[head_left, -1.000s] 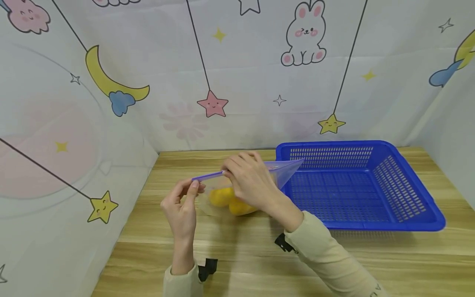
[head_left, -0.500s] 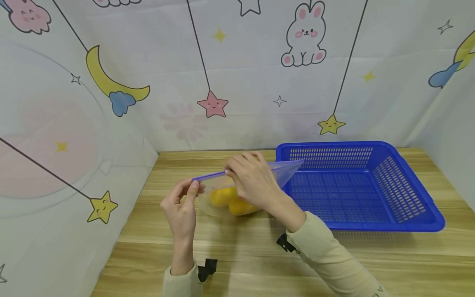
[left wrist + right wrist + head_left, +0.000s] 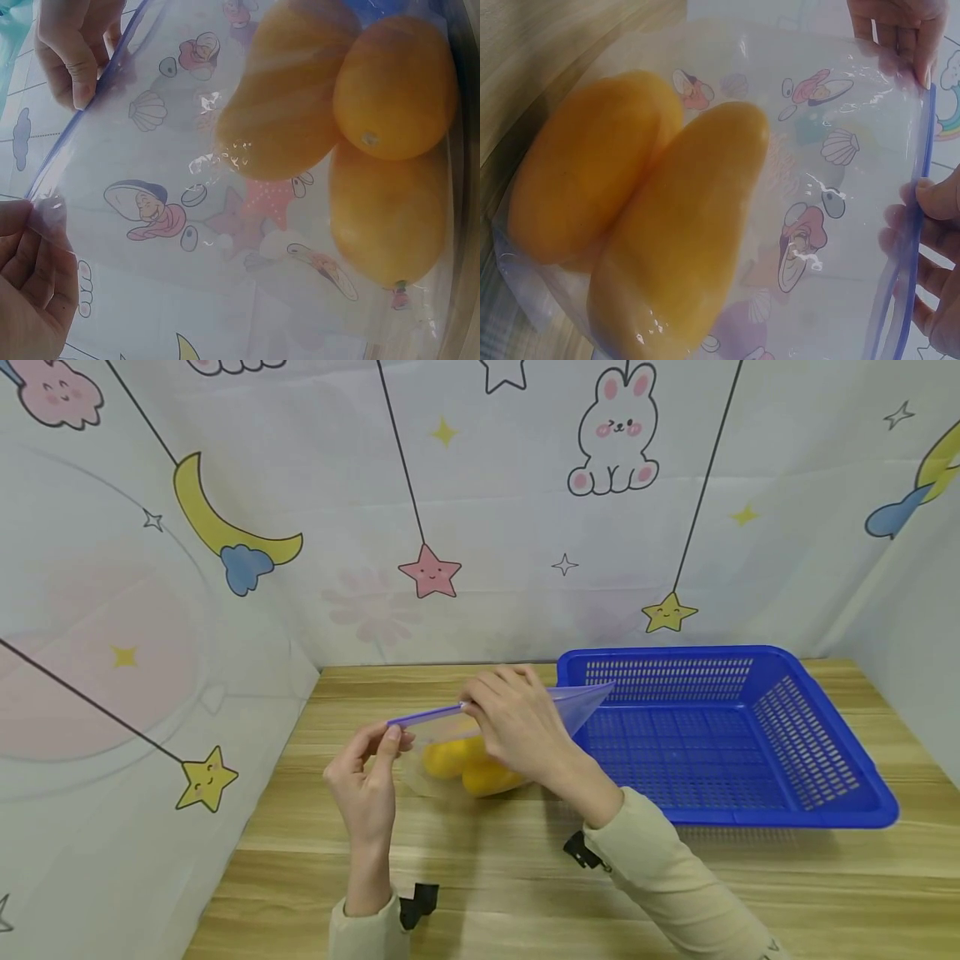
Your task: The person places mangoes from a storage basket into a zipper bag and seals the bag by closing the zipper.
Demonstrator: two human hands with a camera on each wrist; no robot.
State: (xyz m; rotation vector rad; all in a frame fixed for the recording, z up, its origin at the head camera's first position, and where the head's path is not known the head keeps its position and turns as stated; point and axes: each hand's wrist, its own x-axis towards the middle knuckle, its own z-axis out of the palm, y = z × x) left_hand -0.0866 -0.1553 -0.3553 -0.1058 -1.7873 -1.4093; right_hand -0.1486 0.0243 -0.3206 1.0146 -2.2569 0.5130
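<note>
A clear zip bag (image 3: 157, 172) with printed shells and starfish stands over the table, its purple zip strip (image 3: 427, 717) uppermost. Inside it, three smooth yellow mango-like fruits (image 3: 285, 90) lie bunched at the bottom in the left wrist view. My left hand (image 3: 367, 793) pinches the left end of the strip between thumb and fingers. Farther right along the same strip, my right hand (image 3: 517, 727) grips it, thumb on one side and fingers on the other in the right wrist view. Right of that hand the bag's mouth spreads apart. My right hand hides part of the fruits in the head view.
A blue perforated plastic basket (image 3: 727, 817) stands at the right of the wooden table (image 3: 300, 852), close beside the bag; the bag's right corner reaches over its left rim. A white cartoon-printed cloth (image 3: 510, 527) hangs behind and along the sides.
My right hand has slid a little to the right along the zip strip, and more of the strip shows between the hands. The left hand has stayed in place.
</note>
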